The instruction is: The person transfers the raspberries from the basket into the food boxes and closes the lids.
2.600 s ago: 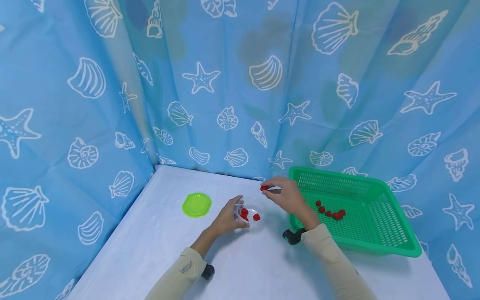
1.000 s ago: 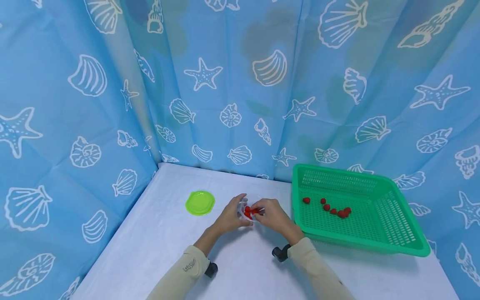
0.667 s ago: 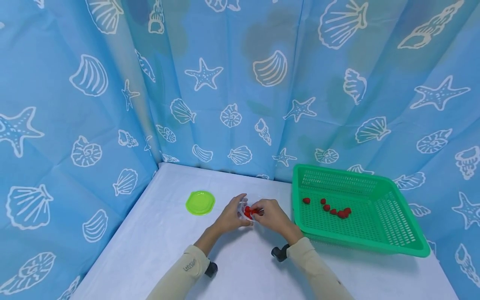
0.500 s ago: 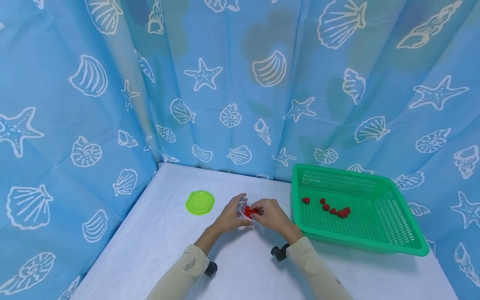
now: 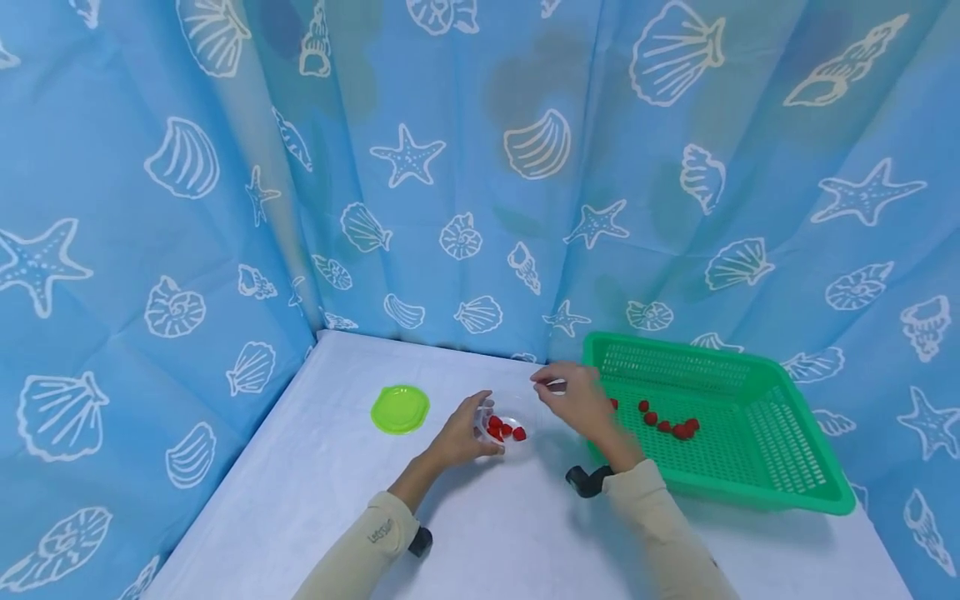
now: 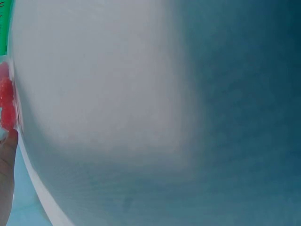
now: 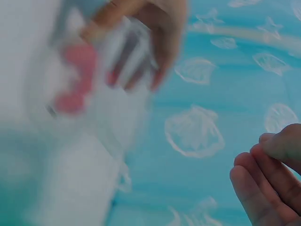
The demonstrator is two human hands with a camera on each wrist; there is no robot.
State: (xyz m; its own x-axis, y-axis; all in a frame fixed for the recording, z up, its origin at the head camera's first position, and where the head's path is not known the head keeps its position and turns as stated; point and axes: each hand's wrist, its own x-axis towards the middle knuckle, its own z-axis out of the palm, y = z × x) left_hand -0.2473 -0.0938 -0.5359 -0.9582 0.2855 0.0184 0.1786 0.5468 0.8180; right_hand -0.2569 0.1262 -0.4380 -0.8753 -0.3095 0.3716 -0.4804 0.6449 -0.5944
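My left hand [image 5: 461, 429] grips a clear plastic container [image 5: 519, 406], fingers and thumb around its left side. Several small red berries [image 5: 495, 423] lie inside it, their bumpy skin showing close up at the edge of the left wrist view. My right hand [image 5: 581, 400] is up and to the right of the container, by the near-left side of the green basket [image 5: 720, 492]. In the right wrist view, the thumb of that right hand [image 7: 275, 176] lies near the loosely bent fingers, and nothing shows between them.
Several red berries [image 5: 665, 426] are on the basket's slotted floor, one partly hidden behind my right hand. A lime-green lid [image 5: 400, 408] lies on the white tablecloth [image 5: 337, 467] left of the container. A blue seashell curtain [image 5: 450, 183] hangs behind.
My right hand let go of a berry in the container and has moved up and right toward the basket. The left hand has kept hold of the container.
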